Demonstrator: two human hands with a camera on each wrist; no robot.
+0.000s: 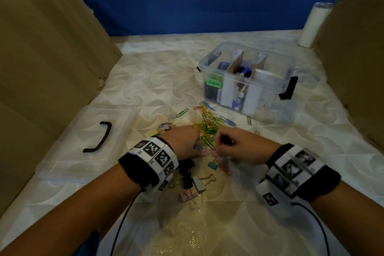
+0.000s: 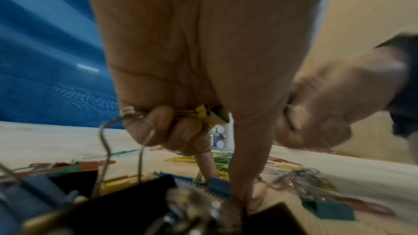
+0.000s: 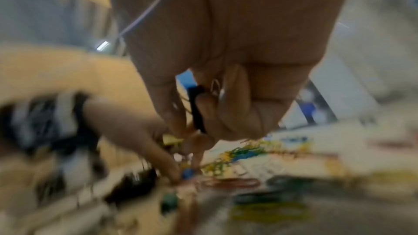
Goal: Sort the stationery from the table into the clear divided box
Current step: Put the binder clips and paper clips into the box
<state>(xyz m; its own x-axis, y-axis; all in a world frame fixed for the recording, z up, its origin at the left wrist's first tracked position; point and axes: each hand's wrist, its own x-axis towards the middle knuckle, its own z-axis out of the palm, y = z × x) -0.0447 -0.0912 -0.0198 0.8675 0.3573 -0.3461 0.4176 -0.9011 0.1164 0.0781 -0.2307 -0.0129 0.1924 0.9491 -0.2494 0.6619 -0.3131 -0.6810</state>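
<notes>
1. Stationery lies loose on my table: coloured paper clips in a heap just before the clear divided box, binder clips nearer me.
2. My left hand has its lower fingers curled round a yellow binder clip, while its forefinger and thumb reach down to a small blue clip on the table.
3. My right hand is close beside it, fingers curled round a black binder clip.
4. I see the box's lid lying flat at my left.
</notes>
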